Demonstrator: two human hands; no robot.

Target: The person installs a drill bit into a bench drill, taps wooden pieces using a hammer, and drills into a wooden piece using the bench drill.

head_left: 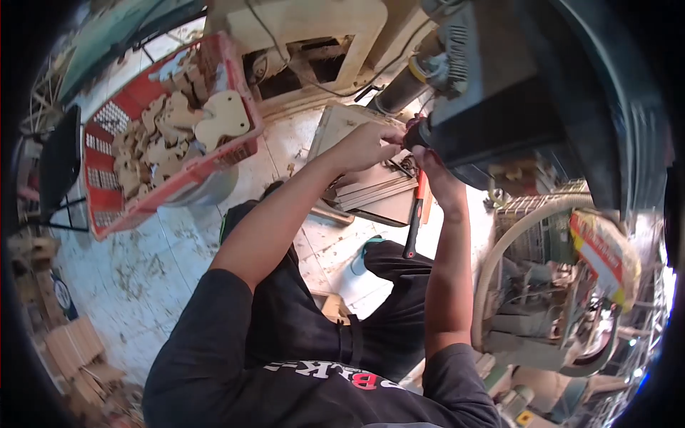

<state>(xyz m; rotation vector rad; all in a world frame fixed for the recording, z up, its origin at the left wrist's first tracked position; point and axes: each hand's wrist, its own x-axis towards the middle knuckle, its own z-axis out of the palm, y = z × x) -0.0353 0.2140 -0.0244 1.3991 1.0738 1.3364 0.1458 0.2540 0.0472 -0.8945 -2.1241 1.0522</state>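
Both hands are close together at a dark round knob-like part (419, 133) on the side of a large dark machine (506, 121). My left hand (371, 146) reaches it from the left, its fingers bent against the part; whatever they pinch is too small to name. From below, my right hand (439, 175) touches the same part, with its thumb near it and its other fingers mostly hidden. Under the hands is a box-like surface (389, 207) with stacked flat strips (374, 191) and a tool with a black and red handle (412, 232).
A red crate (214, 160) full of cut wooden pieces (168, 132) stands at the left. A beige machine housing (307, 28) is at the top. On the right are a curved hose (489, 271), a colourful sack (599, 250) and wire racks. Wooden blocks (75, 346) lie at lower left.
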